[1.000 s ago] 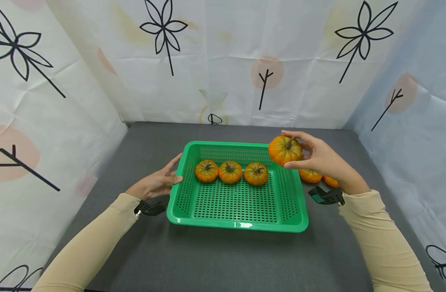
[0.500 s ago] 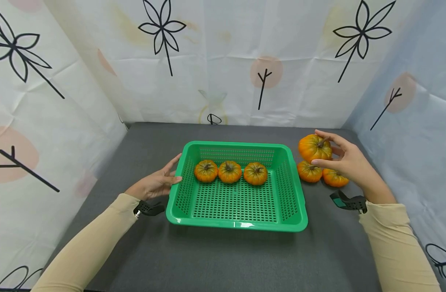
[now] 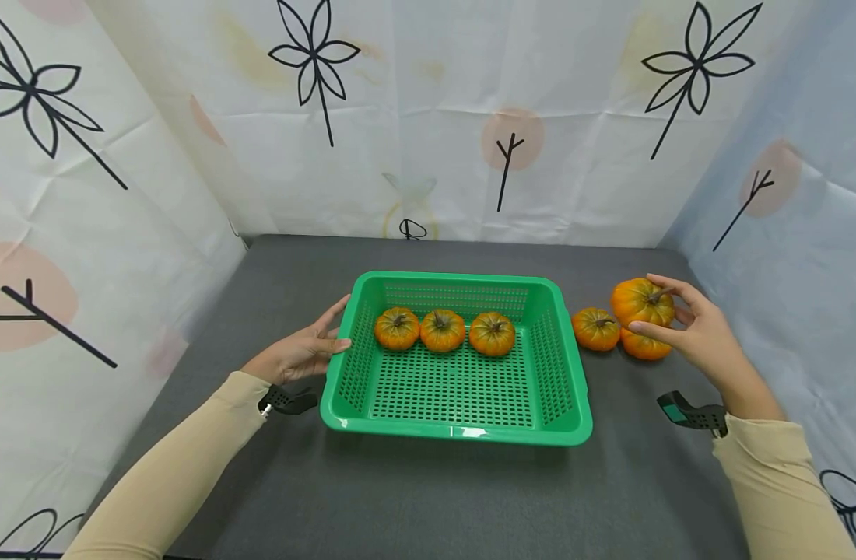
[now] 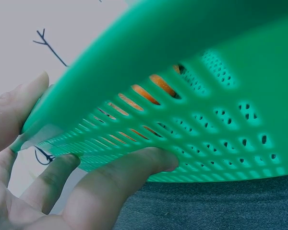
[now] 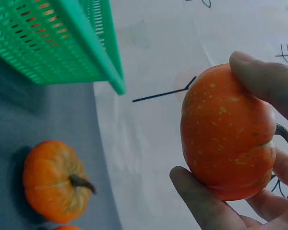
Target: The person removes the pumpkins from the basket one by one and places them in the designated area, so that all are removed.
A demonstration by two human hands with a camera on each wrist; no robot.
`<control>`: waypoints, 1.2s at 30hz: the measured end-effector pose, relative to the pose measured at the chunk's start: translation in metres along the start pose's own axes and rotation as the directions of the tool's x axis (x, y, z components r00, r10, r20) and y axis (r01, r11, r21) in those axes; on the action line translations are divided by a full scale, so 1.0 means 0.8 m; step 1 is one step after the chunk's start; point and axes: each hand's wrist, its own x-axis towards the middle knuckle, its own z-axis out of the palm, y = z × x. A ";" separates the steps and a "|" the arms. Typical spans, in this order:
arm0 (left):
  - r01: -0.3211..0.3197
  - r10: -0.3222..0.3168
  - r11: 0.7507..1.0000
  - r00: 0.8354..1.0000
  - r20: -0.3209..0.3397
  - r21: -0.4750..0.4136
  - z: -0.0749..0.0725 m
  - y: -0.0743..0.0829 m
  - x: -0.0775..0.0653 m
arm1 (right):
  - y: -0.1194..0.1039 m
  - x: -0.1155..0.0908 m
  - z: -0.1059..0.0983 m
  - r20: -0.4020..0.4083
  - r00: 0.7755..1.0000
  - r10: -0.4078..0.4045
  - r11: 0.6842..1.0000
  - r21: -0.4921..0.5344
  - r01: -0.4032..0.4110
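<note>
My right hand (image 3: 704,338) grips a small orange pumpkin (image 3: 641,301), thumb on one side and fingers on the other. In the right wrist view this pumpkin (image 5: 230,134) is held in the air, its curved stem pointing away from the table. Just beneath it in the head view, two more pumpkins sit on the table: one (image 3: 595,330) beside the basket and one (image 3: 643,347) partly hidden. My left hand (image 3: 302,350) holds the left side of a green plastic basket (image 3: 456,434), thumb at the rim (image 4: 101,67) and fingers against the slotted outer wall.
Three pumpkins (image 3: 442,330) stand in a row toward the back of the basket. A dark grey table (image 3: 428,498) lies under everything. White patterned cloth (image 3: 414,155) hangs at the back and both sides.
My right hand has carried its pumpkin rightward, from over the basket's right rim to above the two table pumpkins, and lowered it somewhat. The left hand and basket stay put.
</note>
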 end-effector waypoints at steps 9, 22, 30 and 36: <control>-0.007 0.007 1.000 1.000 0.007 0.006 0.001 0.001 -0.001 | 0.029 -0.012 -0.009 -0.045 0.995 0.090 0.996 0.026 -0.089; -0.003 0.003 1.000 1.000 0.014 -0.002 0.003 0.002 -0.003 | 0.072 -0.013 -0.020 -0.051 0.972 0.230 0.971 0.078 -0.226; -0.010 0.010 1.000 0.999 0.039 -0.008 0.002 0.002 -0.004 | 0.096 -0.006 -0.017 -0.134 0.947 0.292 0.955 0.091 -0.281; -0.008 0.008 1.000 1.000 0.028 0.001 0.001 0.001 -0.003 | 0.111 0.003 -0.015 -0.212 0.906 0.367 0.929 0.132 -0.346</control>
